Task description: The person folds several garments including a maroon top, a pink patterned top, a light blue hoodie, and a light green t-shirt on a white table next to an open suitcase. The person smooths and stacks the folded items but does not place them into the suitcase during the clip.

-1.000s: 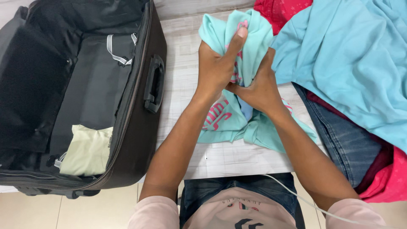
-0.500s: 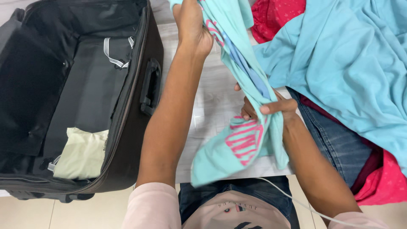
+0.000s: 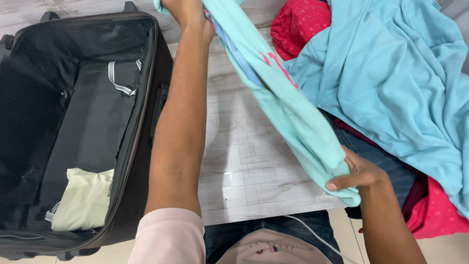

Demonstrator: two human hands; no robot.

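Note:
A mint-green shirt [image 3: 283,107] with a pink print is stretched in the air between my hands, running from the top centre down to the lower right. My left hand [image 3: 188,12] grips its upper end at the top edge of the view, arm raised. Lower down, my right hand [image 3: 356,173] clutches the bottom end of the shirt above the table's near edge. Part of my left hand is cut off by the frame.
An open black suitcase [image 3: 83,122] lies at left, with a folded pale-green garment [image 3: 83,198] in its near corner. A large light-blue garment [image 3: 391,78], red clothes [image 3: 300,24] and jeans [image 3: 376,156] are piled at right. Whitewashed wooden table [image 3: 249,166] lies between them.
My left hand has lifted the shirt's top end up and away, while my right hand slid down and right to its lower end. The bunched shirt is now pulled out long.

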